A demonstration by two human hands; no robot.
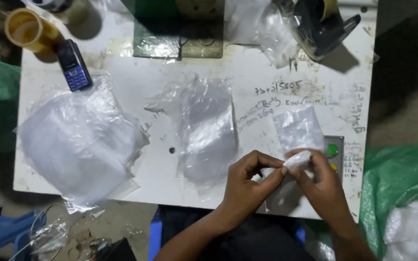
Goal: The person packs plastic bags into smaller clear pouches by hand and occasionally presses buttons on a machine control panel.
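Note:
My left hand [247, 181] and my right hand [321, 181] meet over the near right part of the white table [267, 77]. Both pinch a small clear plastic bag [297, 129] with a folded white item at its lower end; the bag's flat upper part stands up above my fingers. A loose clear plastic bag [206, 130] lies flat in the table's middle, just left of my left hand. A larger heap of clear plastic bags [81, 142] covers the left side.
A dark mobile phone [74, 65] and a roll of yellow tape [25, 30] lie at the far left corner. A tape dispenser [322, 24] stands at the far right. Green sacks [402, 193] flank the table; a small panel with a green button [333, 150] is near my right hand.

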